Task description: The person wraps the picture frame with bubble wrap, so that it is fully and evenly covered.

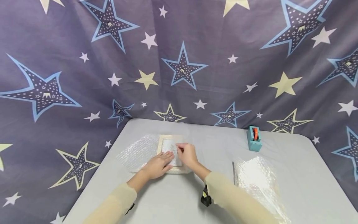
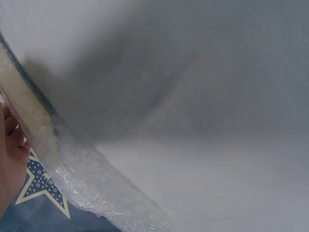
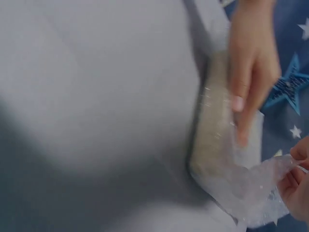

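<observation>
A picture frame (image 1: 169, 137) with a pale wooden border and a white picture lies on a sheet of bubble wrap (image 1: 141, 152) on the table. My left hand (image 1: 158, 164) rests on the frame's lower left part, fingers stretched over it. Seen in the right wrist view, that left hand (image 3: 253, 63) presses down beside the frame's thick side edge (image 3: 212, 125). My right hand (image 1: 186, 154) is over the frame's right side; there the right hand (image 3: 297, 186) pinches the raised edge of the bubble wrap (image 3: 260, 188). In the left wrist view, bubble wrap (image 2: 91, 179) spreads past the frame's side.
A teal tape dispenser (image 1: 254, 140) with an orange roll stands at the back right of the table (image 1: 218, 149). More bubble wrap (image 1: 257, 183) lies at the right, by my right forearm. A star-patterned cloth (image 1: 212, 40) hangs behind the table.
</observation>
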Tool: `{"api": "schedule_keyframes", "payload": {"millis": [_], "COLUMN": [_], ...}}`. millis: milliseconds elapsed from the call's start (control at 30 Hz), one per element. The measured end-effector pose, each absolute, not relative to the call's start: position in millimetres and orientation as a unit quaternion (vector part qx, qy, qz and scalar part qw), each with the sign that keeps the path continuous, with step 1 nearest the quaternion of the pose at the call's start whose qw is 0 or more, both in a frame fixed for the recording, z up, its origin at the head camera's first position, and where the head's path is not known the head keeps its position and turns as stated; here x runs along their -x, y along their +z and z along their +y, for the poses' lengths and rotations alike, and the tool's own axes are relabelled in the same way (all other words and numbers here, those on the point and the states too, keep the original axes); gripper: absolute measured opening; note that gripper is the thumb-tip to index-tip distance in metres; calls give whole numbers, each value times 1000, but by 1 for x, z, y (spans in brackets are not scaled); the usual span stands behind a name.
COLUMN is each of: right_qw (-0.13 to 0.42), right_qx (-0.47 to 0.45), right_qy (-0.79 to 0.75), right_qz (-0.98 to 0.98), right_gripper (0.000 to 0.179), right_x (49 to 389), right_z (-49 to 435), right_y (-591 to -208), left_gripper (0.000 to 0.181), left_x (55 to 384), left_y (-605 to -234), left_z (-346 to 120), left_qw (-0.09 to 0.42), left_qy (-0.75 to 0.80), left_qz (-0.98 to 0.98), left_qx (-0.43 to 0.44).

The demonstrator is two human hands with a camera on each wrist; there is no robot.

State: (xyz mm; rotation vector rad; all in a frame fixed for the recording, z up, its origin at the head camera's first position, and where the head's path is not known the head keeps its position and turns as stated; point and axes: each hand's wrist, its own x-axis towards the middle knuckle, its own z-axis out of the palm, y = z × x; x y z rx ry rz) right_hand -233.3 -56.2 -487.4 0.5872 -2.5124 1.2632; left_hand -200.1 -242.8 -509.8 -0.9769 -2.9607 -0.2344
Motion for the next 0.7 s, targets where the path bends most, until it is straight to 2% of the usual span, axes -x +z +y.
{"api": "schedule_keyframes", "payload": {"millis": [233, 500, 600, 700], "right_qw": [114, 46, 23, 21], "right_qx": [-238, -271, -296, -329], "right_qy": [361, 329, 303, 261], "right_qz": [-894, -903, -906, -907], "right_gripper": [18, 18, 21, 20], "right_x": [230, 230, 231, 232], "right_z": [-71, -61, -58, -54], "right_y": [-502, -503, -499, -494], "left_gripper": [50, 46, 31, 17], "left_x": [201, 206, 210, 219], "left_y": [-509, -505, -499, -493], "left_z": [-242, -245, -247, -242], "left_qw": [0, -26, 18, 98], "left_qy": [-65, -171, -184, -160], "left_qz": [-948, -944, -953, -961], "left_qx": [311, 280, 242, 204]}}
